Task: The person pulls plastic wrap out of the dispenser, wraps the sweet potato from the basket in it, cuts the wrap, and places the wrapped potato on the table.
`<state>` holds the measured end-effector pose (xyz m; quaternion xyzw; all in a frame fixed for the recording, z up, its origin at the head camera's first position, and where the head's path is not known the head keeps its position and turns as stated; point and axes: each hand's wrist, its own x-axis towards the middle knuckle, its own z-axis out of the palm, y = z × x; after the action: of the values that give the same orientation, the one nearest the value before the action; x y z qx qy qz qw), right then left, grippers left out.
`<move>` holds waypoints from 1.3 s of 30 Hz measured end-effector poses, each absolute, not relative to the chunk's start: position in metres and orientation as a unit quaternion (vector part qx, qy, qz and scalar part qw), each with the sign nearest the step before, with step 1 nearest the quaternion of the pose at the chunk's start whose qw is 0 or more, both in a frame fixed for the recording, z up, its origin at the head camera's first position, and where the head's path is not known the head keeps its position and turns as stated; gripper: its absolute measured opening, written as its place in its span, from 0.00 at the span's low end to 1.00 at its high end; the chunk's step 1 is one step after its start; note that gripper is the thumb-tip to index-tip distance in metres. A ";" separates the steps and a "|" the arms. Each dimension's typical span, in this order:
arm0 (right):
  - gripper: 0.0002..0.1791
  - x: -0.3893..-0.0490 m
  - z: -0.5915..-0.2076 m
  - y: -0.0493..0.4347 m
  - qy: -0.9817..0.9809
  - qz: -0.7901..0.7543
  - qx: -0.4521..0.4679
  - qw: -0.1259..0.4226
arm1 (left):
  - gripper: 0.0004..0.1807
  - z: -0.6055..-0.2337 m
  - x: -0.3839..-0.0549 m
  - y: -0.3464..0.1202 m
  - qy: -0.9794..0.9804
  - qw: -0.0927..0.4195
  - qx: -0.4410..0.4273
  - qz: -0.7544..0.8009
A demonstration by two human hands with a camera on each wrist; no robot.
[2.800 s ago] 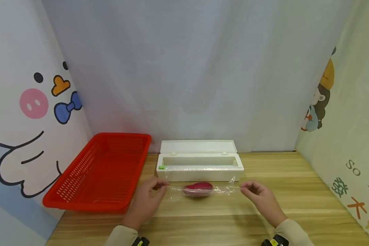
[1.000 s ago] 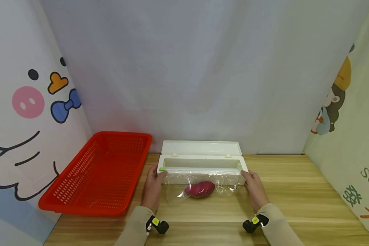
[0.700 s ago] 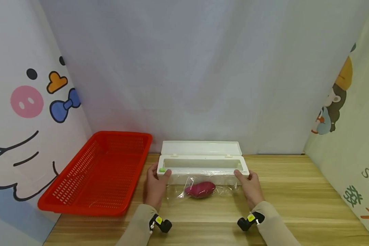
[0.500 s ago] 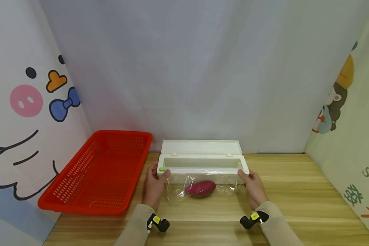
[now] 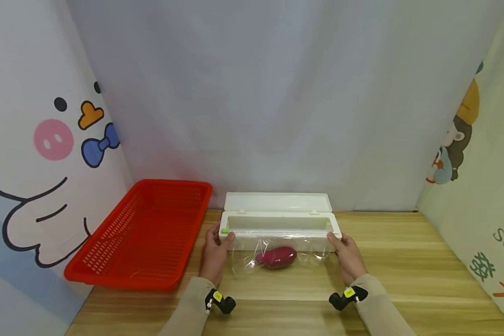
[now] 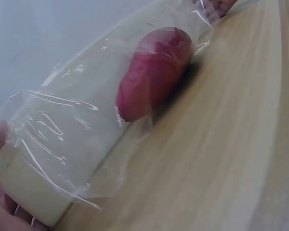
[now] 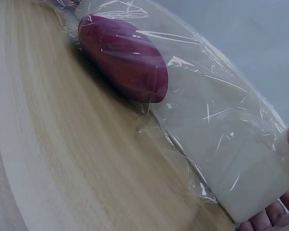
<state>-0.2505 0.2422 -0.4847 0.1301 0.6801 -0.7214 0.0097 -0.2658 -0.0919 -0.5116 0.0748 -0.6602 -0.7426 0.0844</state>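
A white cling film dispenser [image 5: 277, 243] sits on the table with its lid raised and a green slider [image 5: 225, 231] at its front left corner. My left hand [image 5: 213, 261] grips its left end, thumb on the front top edge, fingers around the side. The right hand [image 5: 349, 261] grips the opposite end the same way. Clear film [image 7: 221, 130] hangs from the front edge over a purple-red sweet potato [image 5: 277, 257], which lies just before the box. In the left wrist view, the film covers the sweet potato [image 6: 156, 72] and wrinkles toward the box's end.
A red perforated plastic basket [image 5: 126, 282] stands to the left, close to my left hand. Wood-grain table [image 5: 403, 270] extends to the right and in front. A pale curtain [image 5: 277, 102] hangs behind the dispenser, with printed cloth walls on both sides.
Earlier, both hands pinched the film's edge and stretched it over the sweet potato. They have since let go and moved to the dispenser's ends. The film now lies over the sweet potato.
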 end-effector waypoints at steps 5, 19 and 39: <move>0.39 -0.252 -0.484 0.243 0.683 -0.722 0.113 0.014 | 0.30 -0.503 -0.271 -0.094 -0.658 0.070 0.082 -0.746; 0.42 -0.251 -0.481 0.240 0.709 -0.691 0.141 0.018 | 0.38 -0.507 -0.268 -0.090 -0.668 0.084 0.107 -0.732; 0.33 -0.249 -0.465 0.243 0.771 -0.611 0.172 -0.053 | 0.37 -0.518 -0.273 -0.109 -0.771 0.089 0.009 -0.630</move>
<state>-0.2488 0.2432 -0.4652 0.1721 0.7711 -0.6107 -0.0532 -0.2729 -0.1095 -0.5182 0.0090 -0.7713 -0.6302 0.0888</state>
